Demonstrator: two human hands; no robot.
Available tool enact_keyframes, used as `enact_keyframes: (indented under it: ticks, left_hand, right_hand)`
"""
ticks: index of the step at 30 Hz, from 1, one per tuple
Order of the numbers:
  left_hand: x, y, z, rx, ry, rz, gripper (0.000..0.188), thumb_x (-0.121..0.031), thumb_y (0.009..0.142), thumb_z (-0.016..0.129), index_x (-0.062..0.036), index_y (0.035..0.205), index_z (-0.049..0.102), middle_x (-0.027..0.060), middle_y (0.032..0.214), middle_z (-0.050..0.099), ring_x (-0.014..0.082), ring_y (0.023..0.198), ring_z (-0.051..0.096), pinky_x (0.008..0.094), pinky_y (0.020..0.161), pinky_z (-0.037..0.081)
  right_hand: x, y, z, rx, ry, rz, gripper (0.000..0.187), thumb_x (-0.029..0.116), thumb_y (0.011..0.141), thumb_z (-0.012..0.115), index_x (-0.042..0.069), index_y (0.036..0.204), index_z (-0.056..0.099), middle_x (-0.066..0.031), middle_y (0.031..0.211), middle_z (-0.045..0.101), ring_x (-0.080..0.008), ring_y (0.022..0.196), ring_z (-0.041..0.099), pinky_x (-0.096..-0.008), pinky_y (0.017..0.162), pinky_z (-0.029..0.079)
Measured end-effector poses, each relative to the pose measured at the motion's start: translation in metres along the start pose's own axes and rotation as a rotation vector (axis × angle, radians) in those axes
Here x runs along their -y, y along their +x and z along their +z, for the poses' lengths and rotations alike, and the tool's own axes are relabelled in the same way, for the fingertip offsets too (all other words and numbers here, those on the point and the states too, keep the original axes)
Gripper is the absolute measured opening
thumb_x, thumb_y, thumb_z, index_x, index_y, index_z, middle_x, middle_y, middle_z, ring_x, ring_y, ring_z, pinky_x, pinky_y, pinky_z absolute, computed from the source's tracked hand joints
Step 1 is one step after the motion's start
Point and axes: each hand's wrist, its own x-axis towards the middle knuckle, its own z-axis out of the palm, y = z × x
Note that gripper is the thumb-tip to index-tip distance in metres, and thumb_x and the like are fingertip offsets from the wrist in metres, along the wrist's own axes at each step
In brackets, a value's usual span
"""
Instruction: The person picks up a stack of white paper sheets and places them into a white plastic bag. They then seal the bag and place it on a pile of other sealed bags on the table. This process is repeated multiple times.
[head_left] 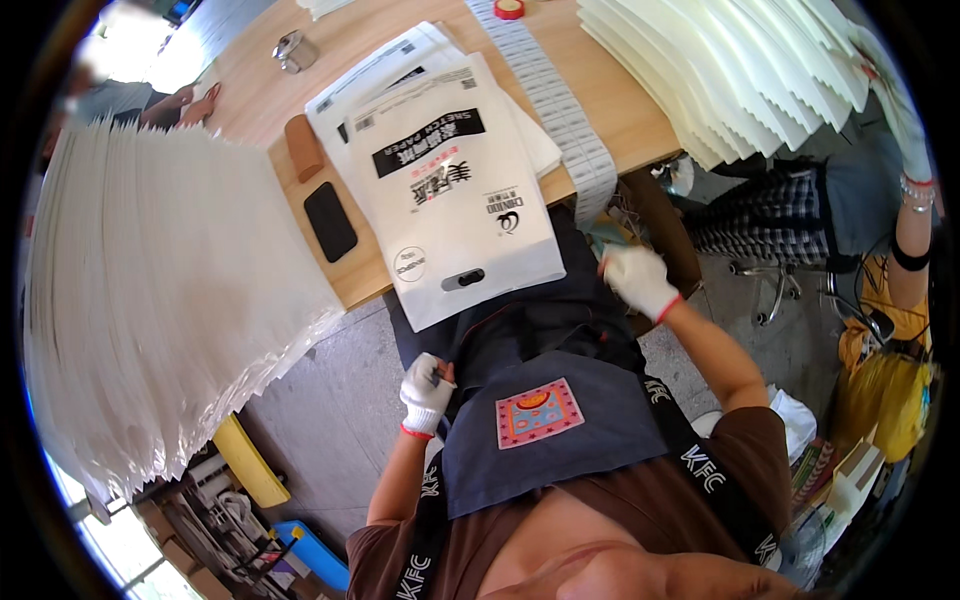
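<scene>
The white bag [455, 220] lies on a pile [541, 152], overhanging the table [635, 130]. Your left hand [427, 392] is curled, your right hand [638, 280] blurred; whether either of the 2 grips anything, I can't tell. You're seemingly between holds; next likely calls for steadying the bag.

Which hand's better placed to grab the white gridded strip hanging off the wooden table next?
Probably your white-gloved right hand, close to the hanging strip; your left hand is farther away.
</scene>
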Motion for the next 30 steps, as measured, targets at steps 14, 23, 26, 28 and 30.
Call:
enact_keyframes:
  ticks: [14, 23, 26, 28, 30]
  left_hand:
    - [-0.130, 0.163, 0.143, 0.606, -0.952, -0.548, 0.067, -0.027, 0.087, 0.067, -0.0073, 0.142, 0.035, 0.0026, 0.095, 0.056, 0.0085, 0.054, 0.049, 0.0300, 0.059, 0.052]
    - [-0.174, 0.175, 0.172, 0.740, -1.085, -0.745, 0.018, -0.016, 0.087, 0.063, -0.0079, 0.103, 0.058, -0.0022, 0.067, 0.051, 0.0076, 0.041, 0.034, 0.0285, 0.050, 0.046]
    - [-0.177, 0.177, 0.171, 0.684, -1.071, -0.731, 0.019, -0.013, 0.086, 0.059, -0.0048, 0.103, 0.057, 0.0036, 0.069, 0.056, 0.0086, 0.041, 0.036, 0.0293, 0.048, 0.045]
    - [-0.173, 0.179, 0.161, 0.674, -1.109, -0.694, 0.022, -0.013, 0.086, 0.055, -0.0013, 0.104, 0.056, 0.0080, 0.074, 0.060, 0.0093, 0.043, 0.039, 0.0302, 0.049, 0.047]
    - [-0.169, 0.181, 0.133, 0.711, -0.763, -0.387, 0.024, -0.017, 0.089, 0.056, -0.0042, 0.109, 0.055, 0.0072, 0.078, 0.063, 0.0103, 0.050, 0.050, 0.0279, 0.052, 0.048]
  right_hand:
    - [-0.095, 0.047, 0.027, -0.185, 0.817, 0.088, 0.038, -0.002, 0.077, 0.046, 0.001, 0.112, 0.060, -0.0055, 0.085, 0.065, -0.0104, 0.077, 0.060, -0.0257, 0.079, 0.048]
    - [-0.019, -0.004, -0.065, -0.481, 0.092, -0.407, 0.017, 0.007, 0.058, 0.074, 0.005, 0.070, 0.062, -0.0076, 0.084, 0.063, -0.0287, 0.093, 0.059, -0.0499, 0.096, 0.041]
    - [0.004, -0.006, -0.078, -0.629, -0.109, -0.567, 0.022, 0.012, 0.059, 0.075, 0.007, 0.066, 0.055, -0.0059, 0.096, 0.062, -0.0276, 0.102, 0.058, -0.0479, 0.100, 0.040]
    - [0.013, -0.006, -0.085, -0.651, 0.035, -0.653, 0.018, 0.008, 0.059, 0.074, 0.006, 0.068, 0.058, -0.0075, 0.098, 0.063, -0.0289, 0.104, 0.057, -0.0490, 0.101, 0.040]
    - [0.020, -0.008, -0.088, -0.688, 0.169, -0.586, 0.016, 0.003, 0.060, 0.072, 0.004, 0.071, 0.061, -0.0096, 0.100, 0.063, -0.0310, 0.107, 0.057, -0.0485, 0.101, 0.040]
